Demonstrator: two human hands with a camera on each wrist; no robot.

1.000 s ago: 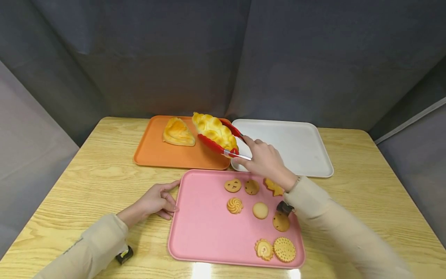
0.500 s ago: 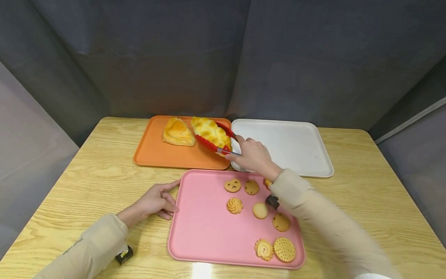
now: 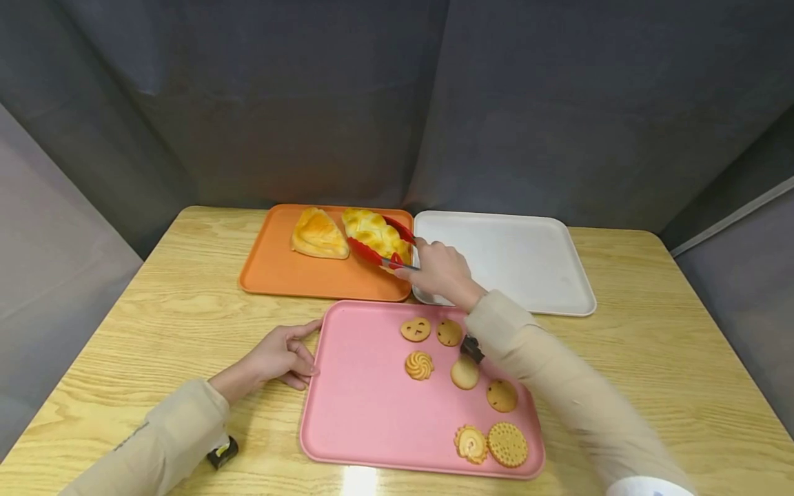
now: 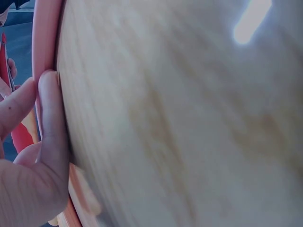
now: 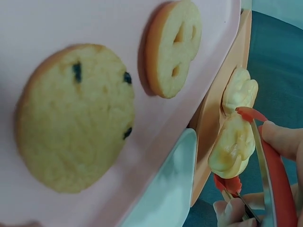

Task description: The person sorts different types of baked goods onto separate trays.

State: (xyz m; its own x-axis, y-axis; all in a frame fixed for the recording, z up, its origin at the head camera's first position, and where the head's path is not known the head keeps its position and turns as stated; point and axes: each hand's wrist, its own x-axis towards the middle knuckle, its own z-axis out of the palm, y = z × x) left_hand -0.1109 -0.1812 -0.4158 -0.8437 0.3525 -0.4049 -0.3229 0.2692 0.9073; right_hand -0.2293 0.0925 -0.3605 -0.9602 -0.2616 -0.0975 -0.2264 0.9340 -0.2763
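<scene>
My right hand (image 3: 443,269) grips a pair of red-tipped metal tongs (image 5: 272,170). Between their red heads lies a braided yellow bread (image 3: 375,233), at the right part of the orange tray (image 3: 279,275). Left of it on that tray sits a triangular golden pastry (image 3: 319,234). My left hand (image 3: 276,358) touches the left rim of the pink tray (image 3: 366,420), its fingertips against the outer side in the left wrist view. Several biscuits lie on the pink tray, among them a smiling-face biscuit (image 5: 175,47) and a round dotted cookie (image 5: 78,118). My right forearm covers part of the tray.
A white tray (image 3: 527,269) stands at the back right, beside the orange one. A swirled biscuit (image 3: 420,365) and a large holed cracker (image 3: 507,444) are on the pink tray. Dark curtains (image 3: 298,103) hang behind the wooden table (image 3: 626,344).
My right hand has moved left and the tongs have lowered the braided bread onto or close to the orange tray. The left hand has stayed at the pink tray's rim.
</scene>
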